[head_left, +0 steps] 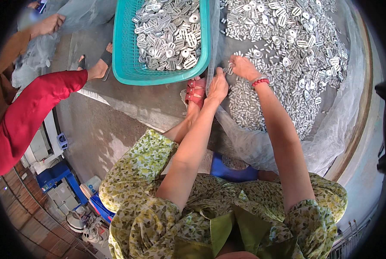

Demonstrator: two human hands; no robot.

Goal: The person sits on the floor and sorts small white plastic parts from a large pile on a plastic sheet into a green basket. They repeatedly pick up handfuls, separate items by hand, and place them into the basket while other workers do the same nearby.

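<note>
My left hand (218,87) is closed at the left edge of a heap of small silver metal pellets (249,108). What its fingers hold is hidden. Close beside it, my right hand (244,68), with a red bead bracelet at the wrist, pinches a small silver metal piece (229,68) between the two hands. Larger slotted and round silver metal parts (303,44) are mixed with pellets at the far right. The pile lies on a translucent plastic sheet (262,143). Left of my hands, a teal plastic basket (120,64) holds many slotted and round metal parts.
At the left, another person's red-trousered leg (42,97) and a hand (49,24) are near a bunched translucent sheet (83,15). My foot in a red sandal (195,91) is just below the basket. A blue low stool (232,172) is under me. Blue-and-white equipment (61,181) stands lower left.
</note>
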